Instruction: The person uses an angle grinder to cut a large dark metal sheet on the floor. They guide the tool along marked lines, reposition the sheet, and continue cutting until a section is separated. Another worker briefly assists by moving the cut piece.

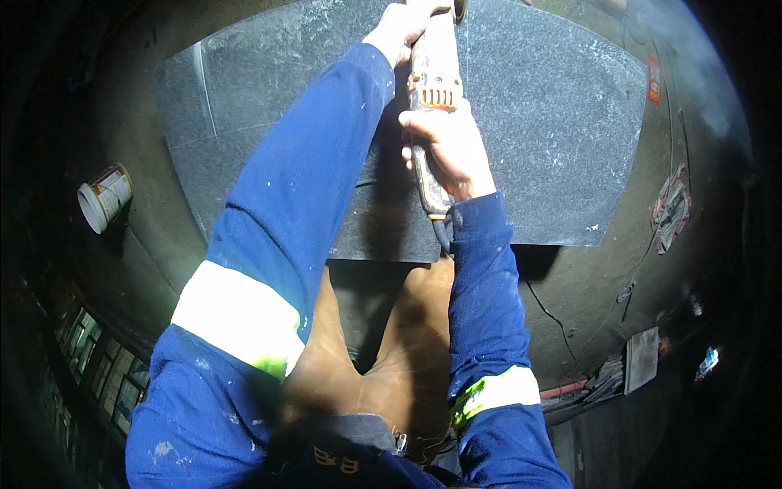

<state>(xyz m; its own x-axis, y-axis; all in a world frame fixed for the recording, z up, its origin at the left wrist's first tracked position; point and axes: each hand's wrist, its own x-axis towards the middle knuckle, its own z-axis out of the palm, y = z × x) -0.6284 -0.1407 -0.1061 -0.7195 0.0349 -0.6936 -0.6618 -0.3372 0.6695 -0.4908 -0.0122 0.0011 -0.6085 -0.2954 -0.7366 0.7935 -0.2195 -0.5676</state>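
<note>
I hold a dusty angle grinder [437,69] over a dark grey stone slab [554,138], its body pointing away from me. My right hand [458,152] is wrapped round the rear handle, thumb across the top. Farther forward, my left hand [397,34] grips the front of the tool near the picture's upper edge. The grinder's head is mostly cut off there, so I cannot tell whether its disc touches the stone. A black power cord [442,235] leaves the handle's end beside my right sleeve. Pale dust and scratches mark the slab's surface.
On the floor to the left lies a tipped white bucket [106,198]. At right are a red packet [654,80], a crumpled plastic bag [672,210] and loose cables [554,314]. A flat board [642,361] leans at the lower right. Haze hangs at the upper right.
</note>
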